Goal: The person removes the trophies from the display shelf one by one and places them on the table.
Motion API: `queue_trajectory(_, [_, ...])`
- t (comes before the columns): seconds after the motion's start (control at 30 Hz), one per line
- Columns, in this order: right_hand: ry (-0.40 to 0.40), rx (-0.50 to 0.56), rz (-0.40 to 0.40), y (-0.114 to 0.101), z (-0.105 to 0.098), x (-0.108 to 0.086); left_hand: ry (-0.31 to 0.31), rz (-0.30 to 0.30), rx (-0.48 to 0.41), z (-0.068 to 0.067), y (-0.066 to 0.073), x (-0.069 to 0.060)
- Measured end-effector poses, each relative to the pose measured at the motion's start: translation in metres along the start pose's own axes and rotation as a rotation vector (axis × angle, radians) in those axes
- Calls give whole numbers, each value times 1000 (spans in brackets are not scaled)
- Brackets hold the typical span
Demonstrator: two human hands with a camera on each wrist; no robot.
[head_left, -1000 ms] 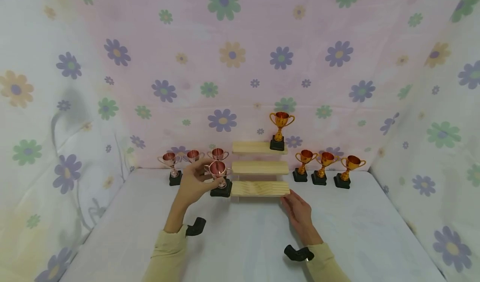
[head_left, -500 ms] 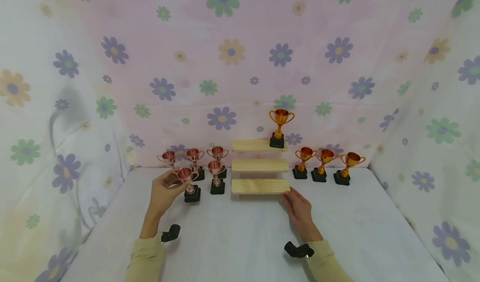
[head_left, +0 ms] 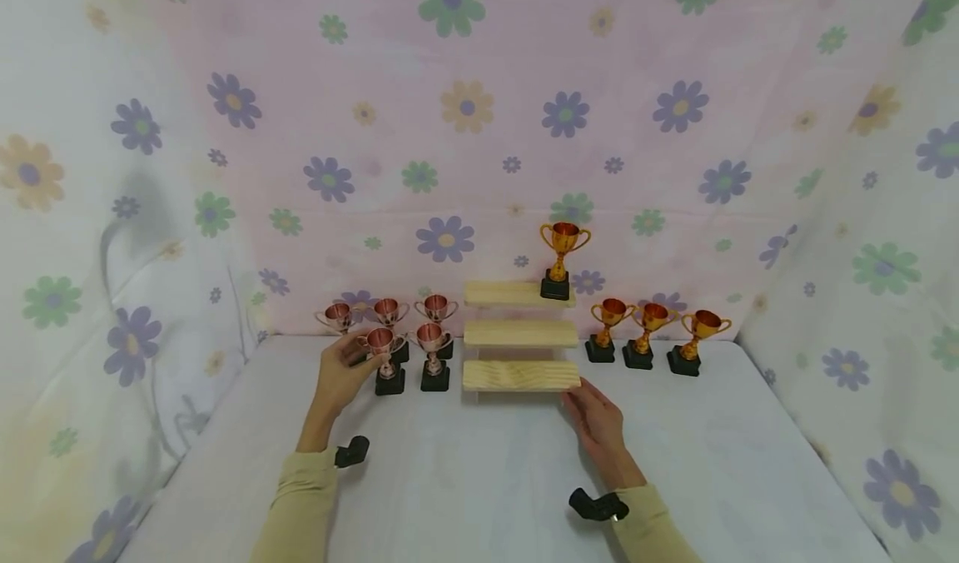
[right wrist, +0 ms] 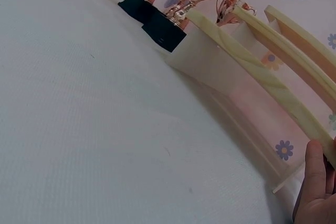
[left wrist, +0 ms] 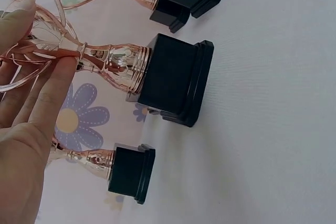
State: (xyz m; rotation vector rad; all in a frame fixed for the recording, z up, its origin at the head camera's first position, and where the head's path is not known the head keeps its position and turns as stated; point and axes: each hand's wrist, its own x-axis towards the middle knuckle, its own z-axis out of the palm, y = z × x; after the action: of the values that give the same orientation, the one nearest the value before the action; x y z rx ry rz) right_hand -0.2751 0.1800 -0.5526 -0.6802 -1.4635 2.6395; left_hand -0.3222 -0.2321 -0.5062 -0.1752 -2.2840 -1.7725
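Note:
My left hand (head_left: 339,380) holds a small copper-coloured trophy (head_left: 390,381) by its cup, thumb on the near side and fingers behind. The trophy stands upright on a black base (left wrist: 173,80); whether that base touches the table I cannot tell. Just right of it is a second copper trophy (head_left: 434,376), with several alike in a row behind. My right hand (head_left: 597,425) grips the front right corner of a three-step wooden display stand (head_left: 520,375), its digits against the lowest board (right wrist: 262,85). A gold trophy (head_left: 556,285) stands at the right end of the top step.
Three gold trophies (head_left: 639,355) stand in a row right of the stand. Rear copper trophies (head_left: 436,306) line the table's back left, close to the flowered cloth wall (head_left: 509,88). A white cloth covers the table (head_left: 487,480).
My left hand carried the copper trophy left from beside the stand, uncovering the second trophy, then shifted it slightly right and back beside that one. My right hand has stayed at the stand.

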Motion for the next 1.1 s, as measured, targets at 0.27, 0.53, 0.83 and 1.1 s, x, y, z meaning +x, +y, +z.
queue_trajectory(0.27, [3, -22, 10, 2, -2, -1, -11, -45, -28, 2, -4, -2])
queue_trajectory(0.53, [3, -26, 9, 1, 0, -4, -20, -64, -109, 2, -8, -12])
queue_trajectory(0.83, [-17, -14, -2, -1, 1, -6, 294, 279, -357, 6, 8, -16])
queue_trajectory(1.1, [-7, -14, 20, -2, 1, -5, 251, 626, -536, 32, 64, -3])
